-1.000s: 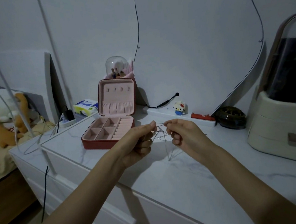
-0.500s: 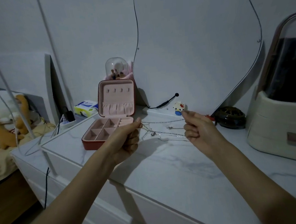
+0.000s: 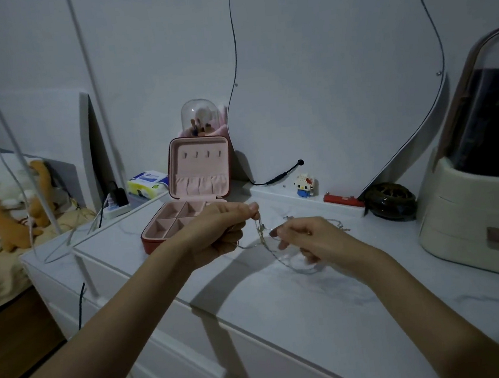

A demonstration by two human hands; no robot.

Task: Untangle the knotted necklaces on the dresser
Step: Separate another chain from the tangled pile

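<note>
Marble-patterned dresser top (image 3: 299,303) carries an open pink jewellery box (image 3: 194,194); left hand (image 3: 222,231) and right hand (image 3: 305,238) pinch tangled silver necklaces (image 3: 265,242) above it.

A white marble-patterned dresser top (image 3: 298,300) carries an open red jewellery box with pink lining (image 3: 184,222), a small blocky cat figure (image 3: 304,185), a dark round openwork dish (image 3: 391,201) and a cream cabinet (image 3: 473,216).
</note>
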